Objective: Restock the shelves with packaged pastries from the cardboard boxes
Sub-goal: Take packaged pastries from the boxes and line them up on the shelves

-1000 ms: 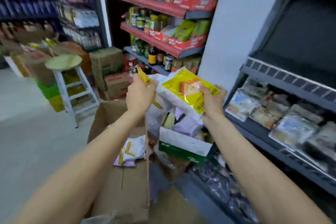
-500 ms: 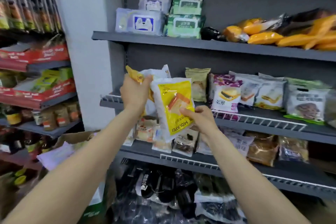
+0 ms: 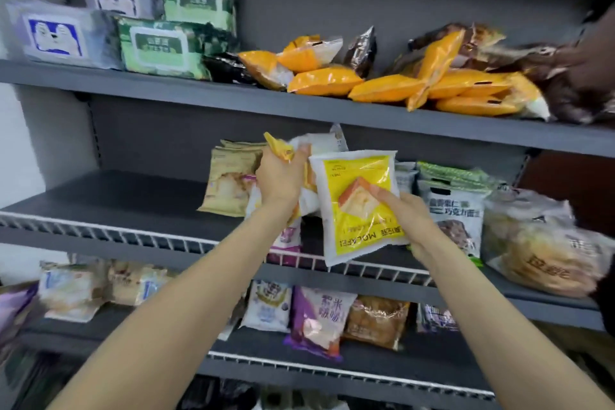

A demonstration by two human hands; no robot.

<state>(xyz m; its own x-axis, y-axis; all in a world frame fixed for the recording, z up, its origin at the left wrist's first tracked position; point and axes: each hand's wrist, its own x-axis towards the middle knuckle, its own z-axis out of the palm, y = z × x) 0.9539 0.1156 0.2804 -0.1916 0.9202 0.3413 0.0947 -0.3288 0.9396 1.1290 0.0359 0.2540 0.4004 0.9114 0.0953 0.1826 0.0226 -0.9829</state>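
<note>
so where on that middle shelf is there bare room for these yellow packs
The middle shelf is bare on its left half, between the side wall and the beige pastry bag, behind the white wire rail. Right of that bag it is packed with bags to the far end. The top shelf is full across.

On the top shelf's left end we see two white wet-wipe packs [image 3: 56, 35] beside two green wet-wipe packs [image 3: 159, 46], stacked in pairs.

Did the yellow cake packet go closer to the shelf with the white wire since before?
Yes. The yellow packet, pinched by the right hand, has gone from above the cardboard box to in front of the middle shelf's white wire rail.
</note>
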